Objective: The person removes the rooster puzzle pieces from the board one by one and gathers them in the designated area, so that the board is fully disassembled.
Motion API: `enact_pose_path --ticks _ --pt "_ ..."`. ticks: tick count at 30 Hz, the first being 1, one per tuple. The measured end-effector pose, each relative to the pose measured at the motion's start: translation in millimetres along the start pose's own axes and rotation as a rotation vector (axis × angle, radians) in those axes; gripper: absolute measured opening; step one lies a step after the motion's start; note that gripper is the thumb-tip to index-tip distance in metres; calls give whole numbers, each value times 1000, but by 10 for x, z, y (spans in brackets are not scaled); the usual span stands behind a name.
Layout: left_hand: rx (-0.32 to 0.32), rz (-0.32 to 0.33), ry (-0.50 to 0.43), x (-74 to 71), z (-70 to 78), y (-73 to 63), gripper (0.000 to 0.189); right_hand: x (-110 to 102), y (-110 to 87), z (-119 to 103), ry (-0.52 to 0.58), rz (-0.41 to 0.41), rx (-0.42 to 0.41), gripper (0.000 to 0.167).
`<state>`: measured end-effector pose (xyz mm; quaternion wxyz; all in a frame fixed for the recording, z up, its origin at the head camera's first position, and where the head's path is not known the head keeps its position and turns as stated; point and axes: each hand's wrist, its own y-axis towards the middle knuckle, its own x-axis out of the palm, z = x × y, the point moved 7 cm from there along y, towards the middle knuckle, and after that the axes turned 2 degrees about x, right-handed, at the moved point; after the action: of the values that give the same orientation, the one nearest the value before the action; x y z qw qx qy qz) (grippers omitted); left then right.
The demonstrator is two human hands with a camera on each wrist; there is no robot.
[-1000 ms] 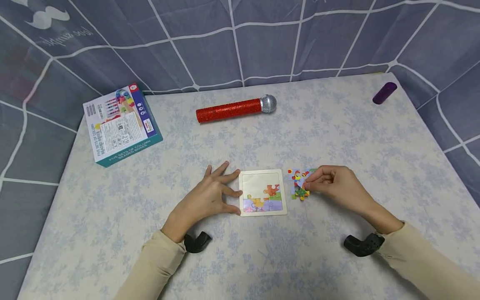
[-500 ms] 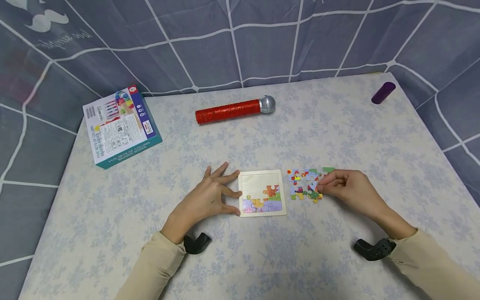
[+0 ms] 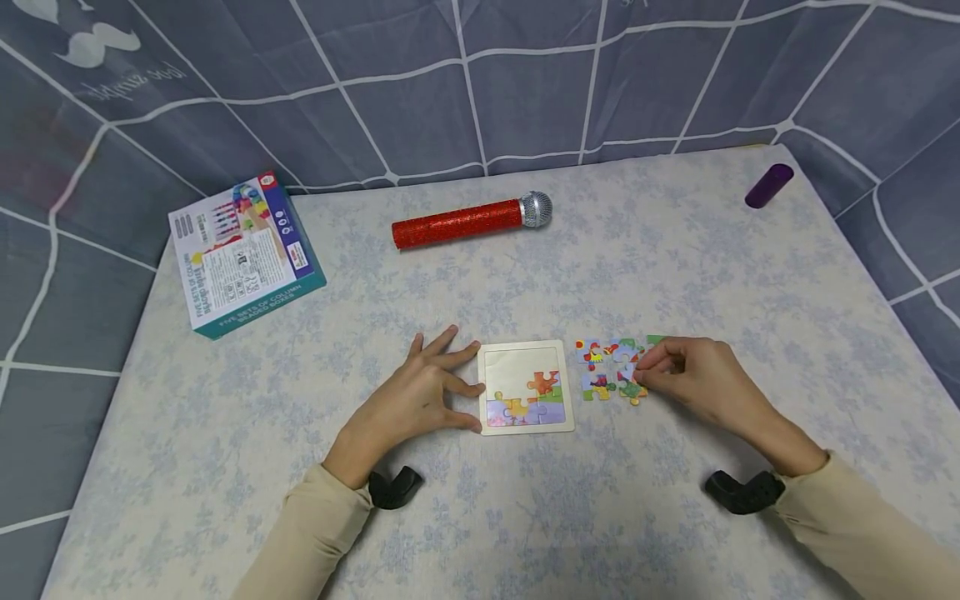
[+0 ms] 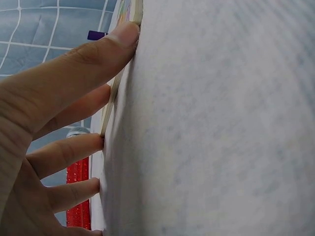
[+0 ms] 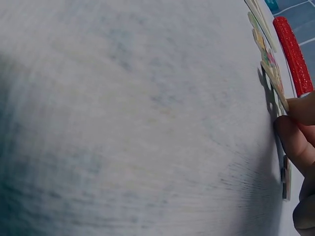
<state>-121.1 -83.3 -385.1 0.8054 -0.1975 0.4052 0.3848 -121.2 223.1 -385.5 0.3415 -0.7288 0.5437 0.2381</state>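
A square puzzle tray (image 3: 567, 400) lies flat on the table, its lower part filled with joined jigsaw pieces and its upper left bare. My left hand (image 3: 420, 396) has its fingers spread, thumb and fingertips touching the tray's left edge; the left wrist view shows the thumb (image 4: 74, 73) at that edge. To the right of the tray lie several loose puzzle pieces (image 3: 591, 353). My right hand (image 3: 697, 379) is at their right side, pinching a puzzle piece (image 5: 273, 84) between thumb and finger, tilted in the right wrist view. Its fingers partly hide the pieces beneath.
A red glitter microphone (image 3: 457, 223) with a silver head lies behind the tray. At the back left sits a bead toy box (image 3: 243, 250). A purple cylinder (image 3: 769, 186) lies near the back right corner. Grey-blue checked cloth (image 3: 525, 100) hangs behind the table.
My right hand has moved a little to the right over the loose pieces, uncovering more of them, and has hardly moved in the last half second. My left hand stays at the tray.
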Motion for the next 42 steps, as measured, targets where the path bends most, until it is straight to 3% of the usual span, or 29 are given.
enact_pose_path --ticks 11,25,29,34,42 --pt "-4 -8 10 6 -4 3 50 7 30 -5 -58 2 -33 4" --pt "0 2 26 3 6 8 50 -15 59 -140 -40 35 -93 5" --pt "-2 0 28 2 4 2 50 82 110 -291 -14 14 -138 4" --pt "-12 -2 10 2 -7 -7 50 297 178 -532 -1 -16 -224 17" --pt "-9 -7 9 0 -1 -5 50 579 175 -746 -108 -50 -292 33"
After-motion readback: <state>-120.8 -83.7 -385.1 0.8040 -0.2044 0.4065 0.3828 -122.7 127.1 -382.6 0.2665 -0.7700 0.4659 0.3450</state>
